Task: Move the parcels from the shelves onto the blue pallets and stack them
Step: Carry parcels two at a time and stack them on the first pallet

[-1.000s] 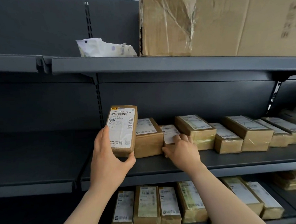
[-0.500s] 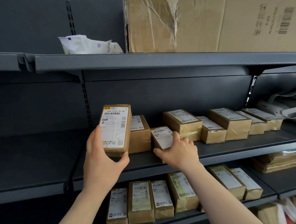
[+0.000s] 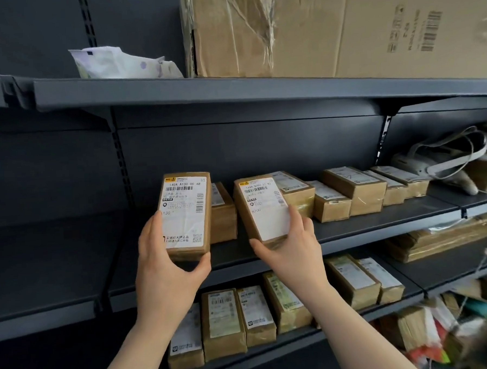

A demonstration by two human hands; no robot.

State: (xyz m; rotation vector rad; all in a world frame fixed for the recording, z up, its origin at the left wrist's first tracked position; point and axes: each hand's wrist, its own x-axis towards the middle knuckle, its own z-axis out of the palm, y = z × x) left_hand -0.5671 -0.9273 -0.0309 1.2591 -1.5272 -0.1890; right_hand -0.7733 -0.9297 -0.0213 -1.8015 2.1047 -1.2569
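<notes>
Brown parcels (image 3: 352, 190) bear white barcoded labels (image 3: 185, 210) on dark grey shelves (image 3: 231, 89).

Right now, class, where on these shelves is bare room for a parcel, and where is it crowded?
Bare: the left shelf bay, beside the left hand; the shelf's front strip. Crowded: the parcel row behind it.

We saw soft, even light, brightest on the big carton (image 3: 341, 29); the shelves (image 3: 365, 223) below it lay dim and shadowed. Far below its right end the corner blurred, and shelf lines bowed.
</notes>
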